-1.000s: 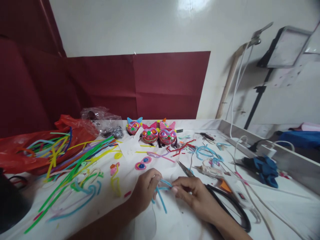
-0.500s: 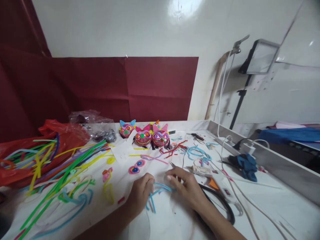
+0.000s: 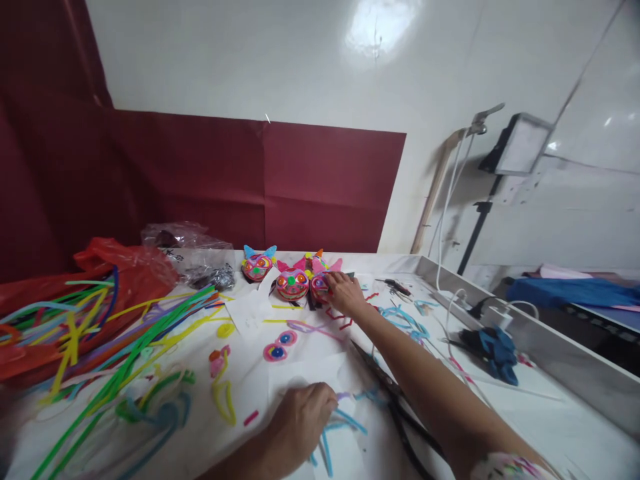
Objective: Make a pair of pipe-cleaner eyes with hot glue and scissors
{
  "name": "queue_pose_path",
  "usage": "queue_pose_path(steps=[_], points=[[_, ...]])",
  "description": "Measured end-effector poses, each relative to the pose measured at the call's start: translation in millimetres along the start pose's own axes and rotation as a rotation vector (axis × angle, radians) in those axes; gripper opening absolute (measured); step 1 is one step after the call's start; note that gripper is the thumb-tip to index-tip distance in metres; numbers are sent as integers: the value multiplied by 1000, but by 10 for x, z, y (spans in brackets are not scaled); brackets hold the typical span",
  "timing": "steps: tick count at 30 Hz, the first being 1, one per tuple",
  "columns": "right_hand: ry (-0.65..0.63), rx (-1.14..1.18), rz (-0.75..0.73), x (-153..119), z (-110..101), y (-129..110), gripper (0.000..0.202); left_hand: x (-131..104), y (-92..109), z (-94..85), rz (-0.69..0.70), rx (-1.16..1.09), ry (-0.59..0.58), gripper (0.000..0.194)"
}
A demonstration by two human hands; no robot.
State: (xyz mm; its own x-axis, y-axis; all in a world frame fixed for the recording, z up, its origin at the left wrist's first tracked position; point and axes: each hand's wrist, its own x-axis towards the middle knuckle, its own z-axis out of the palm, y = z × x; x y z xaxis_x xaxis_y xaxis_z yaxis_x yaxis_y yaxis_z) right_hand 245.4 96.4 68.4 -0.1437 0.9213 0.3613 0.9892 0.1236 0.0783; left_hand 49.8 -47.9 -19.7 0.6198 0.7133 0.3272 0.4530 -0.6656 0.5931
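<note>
My right hand reaches to the back of the table, its fingers over the right side of a pink-eared cat-face ornament and gripping it. Part of that ornament is hidden behind the fingers. Near the front, my left hand is closed, with light-blue pipe cleaners sticking out from under its fingers. Beside the held ornament sit a red-eared cat face and a blue-eared one. Two pink rings with blue centres lie beyond my left hand. Black-handled scissors lie under my right forearm.
Long coloured pipe cleaners and a red plastic bag cover the left side. A clear bag stands behind them. At right are looped blue pipe cleaners, a dark blue cloth bundle, cables and the table's raised edge.
My right hand has left the light-blue pipe cleaners and moved forward to the pink-eared cat face. My left hand stays near the front. The view has shifted slightly.
</note>
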Motion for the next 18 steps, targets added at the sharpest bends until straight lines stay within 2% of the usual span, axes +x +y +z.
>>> queue_pose_path(steps=[3, 6, 11, 14, 16, 18], points=[[-15, -41, -18, -44, 111, 80, 45, -6, -99, 77, 78, 126, -74, 28], [-15, -66, -24, -162, 148, 160, 40, 0, -143, 118, 109, 195, -81, 24], [-13, -87, -34, -282, 164, 251, 42, 5, -183, 158, 94, 135, -92, 24], [-7, -103, -52, -306, 178, 252, 44, 4, -351, 340, 59, 103, -48, 23], [1, -115, -74, -325, 188, 227, 45, 9, -486, 490, 103, 123, -63, 19], [11, -128, -98, -349, 200, 191, 47, 14, -579, 589, 88, 135, -56, 19]])
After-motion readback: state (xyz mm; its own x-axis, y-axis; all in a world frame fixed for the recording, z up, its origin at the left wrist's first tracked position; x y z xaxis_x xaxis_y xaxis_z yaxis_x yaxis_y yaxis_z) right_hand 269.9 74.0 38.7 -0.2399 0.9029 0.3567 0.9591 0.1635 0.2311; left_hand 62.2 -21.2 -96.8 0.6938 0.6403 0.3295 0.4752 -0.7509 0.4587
